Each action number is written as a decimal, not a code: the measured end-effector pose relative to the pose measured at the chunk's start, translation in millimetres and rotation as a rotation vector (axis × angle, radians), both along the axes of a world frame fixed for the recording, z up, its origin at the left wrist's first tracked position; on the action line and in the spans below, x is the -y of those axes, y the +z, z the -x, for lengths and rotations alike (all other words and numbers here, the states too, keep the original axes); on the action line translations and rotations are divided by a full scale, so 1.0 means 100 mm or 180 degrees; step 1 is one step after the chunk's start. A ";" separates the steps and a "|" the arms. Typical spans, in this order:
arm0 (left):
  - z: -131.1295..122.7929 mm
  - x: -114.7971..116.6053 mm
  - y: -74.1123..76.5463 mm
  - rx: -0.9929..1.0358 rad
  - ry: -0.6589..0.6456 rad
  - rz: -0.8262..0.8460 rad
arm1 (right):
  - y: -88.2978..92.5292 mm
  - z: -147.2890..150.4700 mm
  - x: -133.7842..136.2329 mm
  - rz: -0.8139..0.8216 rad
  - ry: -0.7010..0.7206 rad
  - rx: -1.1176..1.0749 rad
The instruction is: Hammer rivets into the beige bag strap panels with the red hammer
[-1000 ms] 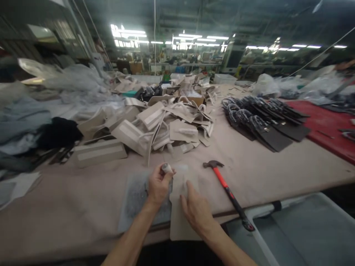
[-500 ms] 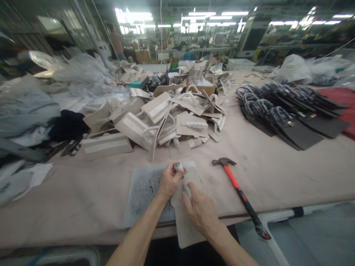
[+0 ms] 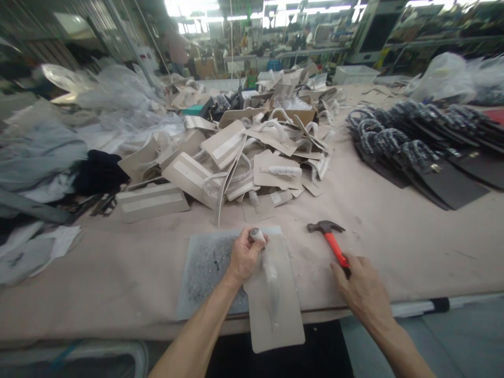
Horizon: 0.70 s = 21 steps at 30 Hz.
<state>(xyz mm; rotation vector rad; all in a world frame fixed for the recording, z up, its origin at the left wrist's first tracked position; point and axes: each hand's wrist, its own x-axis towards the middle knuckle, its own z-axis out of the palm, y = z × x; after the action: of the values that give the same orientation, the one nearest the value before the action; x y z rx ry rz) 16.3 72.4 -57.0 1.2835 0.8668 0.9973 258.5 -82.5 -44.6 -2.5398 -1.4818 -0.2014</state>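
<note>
My left hand [image 3: 244, 255] is closed around the upper end of a plastic-wrapped handle [image 3: 272, 283] on a flat beige bag panel [image 3: 289, 310]. The panel lies partly over a scuffed grey board [image 3: 202, 278] and hangs past the table's front edge. Off to the right, my right hand [image 3: 364, 283] is wrapped round the grip of a claw hammer [image 3: 334, 247], which has a red and black handle. The hammer's dark head rests on or just above the cloth; which of these I cannot tell.
Beige panels with wrapped handles [image 3: 224, 147] are heaped beyond the board. Dark panels with plastic-wrapped handles [image 3: 425, 152] lie in rows at the right. Clear plastic sheeting [image 3: 122, 94] and dark cloth [image 3: 98, 173] cover the left side. A person [image 3: 176, 50] stands in the background.
My right hand has left the wrapped handle, moved right and closed on the hammer's grip. My left hand still holds the handle's upper end. The view has shifted slightly.
</note>
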 end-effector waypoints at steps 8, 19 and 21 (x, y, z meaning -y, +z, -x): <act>-0.01 0.01 0.03 -0.0181 -0.0025 -0.0136 | -0.05 0.18 -0.04 -0.0048 0.0155 0.0104; -0.02 0.01 0.05 -0.0299 -0.0026 -0.0193 | -0.05 -0.08 -0.02 0.0686 -0.0342 0.0038; -0.02 0.01 0.04 -0.0323 -0.0048 -0.0203 | 0.00 -0.13 -0.06 0.0816 -0.0392 -0.0272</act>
<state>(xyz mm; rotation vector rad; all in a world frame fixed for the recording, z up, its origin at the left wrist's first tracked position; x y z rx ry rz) 18.3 70.9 -53.3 1.4028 0.9077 0.9610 271.2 -76.9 -44.4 -2.8028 -1.4007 0.0854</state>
